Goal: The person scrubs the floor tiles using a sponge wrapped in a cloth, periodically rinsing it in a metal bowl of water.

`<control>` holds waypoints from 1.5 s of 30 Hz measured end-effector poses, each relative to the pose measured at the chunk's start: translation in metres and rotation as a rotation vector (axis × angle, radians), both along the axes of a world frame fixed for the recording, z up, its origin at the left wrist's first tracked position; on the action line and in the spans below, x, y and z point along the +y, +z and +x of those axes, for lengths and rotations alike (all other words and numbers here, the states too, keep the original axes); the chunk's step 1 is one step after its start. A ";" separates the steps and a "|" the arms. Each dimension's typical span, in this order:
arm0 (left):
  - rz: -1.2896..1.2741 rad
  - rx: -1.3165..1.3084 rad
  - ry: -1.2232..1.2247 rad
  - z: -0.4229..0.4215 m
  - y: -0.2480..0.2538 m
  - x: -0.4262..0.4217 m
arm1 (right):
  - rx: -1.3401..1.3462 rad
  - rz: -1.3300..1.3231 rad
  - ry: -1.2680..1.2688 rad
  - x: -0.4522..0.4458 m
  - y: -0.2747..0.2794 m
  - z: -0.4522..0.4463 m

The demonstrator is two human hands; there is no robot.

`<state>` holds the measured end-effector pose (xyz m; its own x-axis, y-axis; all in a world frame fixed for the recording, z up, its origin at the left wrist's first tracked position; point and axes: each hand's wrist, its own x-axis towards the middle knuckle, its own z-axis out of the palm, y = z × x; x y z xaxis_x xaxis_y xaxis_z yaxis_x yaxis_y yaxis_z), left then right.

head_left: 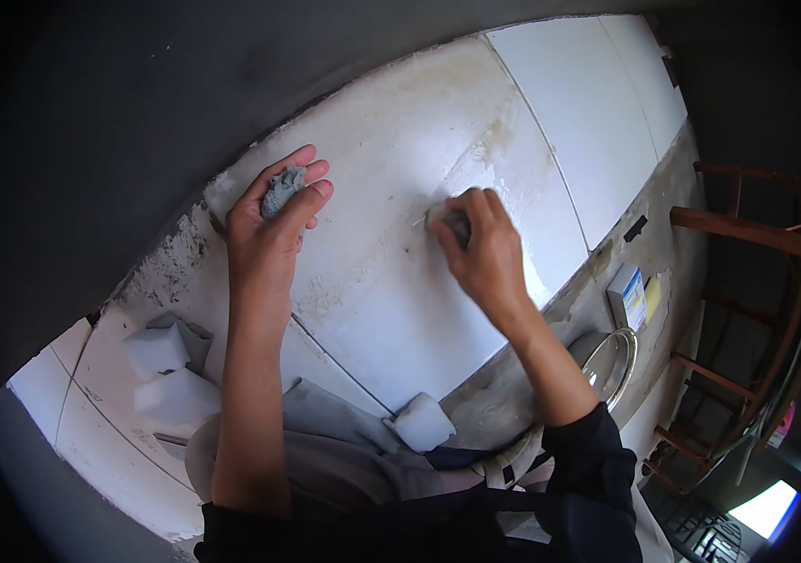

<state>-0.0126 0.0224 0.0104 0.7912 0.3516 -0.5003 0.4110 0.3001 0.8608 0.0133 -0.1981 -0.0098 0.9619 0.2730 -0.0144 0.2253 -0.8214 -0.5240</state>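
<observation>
My left hand (264, 220) is curled palm-up around a rough grey lump (283, 188), which looks like crumbly putty or clay. Over the large white tile (391, 281), my right hand (487, 251) pinches a small greyish lump (453, 221) against the surface. Its exact kind is partly hidden by the fingers. Around that hand the tile looks wet and shiny. Brownish stains (494, 141) and whitish residue (325, 296) mark the tile.
Folded white and grey pieces (175, 349) lie at left. A white folded piece (422, 422) lies by my legs. To the right are a metal-rimmed round bowl (610, 361), a small box (627, 296) and brown wooden furniture (743, 230). A dark wall (138, 122) borders the tiles.
</observation>
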 end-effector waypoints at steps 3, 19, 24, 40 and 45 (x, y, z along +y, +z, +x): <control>0.027 0.024 -0.003 -0.003 0.002 0.003 | -0.109 -0.067 -0.148 -0.029 -0.008 0.052; -0.027 -0.013 0.014 0.001 -0.001 0.005 | -0.218 -0.026 -0.264 -0.029 -0.017 0.040; -0.044 -0.036 0.004 0.001 -0.011 0.000 | -0.068 0.050 0.023 0.001 -0.007 -0.029; -0.043 0.022 0.004 0.001 -0.002 -0.001 | -0.185 0.054 -0.047 -0.016 -0.019 0.023; -0.058 -0.003 0.013 0.002 -0.003 0.001 | -0.271 0.046 -0.383 -0.034 -0.028 0.072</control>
<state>-0.0103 0.0234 0.0072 0.7883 0.3319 -0.5181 0.4045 0.3550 0.8429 0.0856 -0.2320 -0.0374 0.9610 -0.1078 0.2548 0.0441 -0.8493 -0.5260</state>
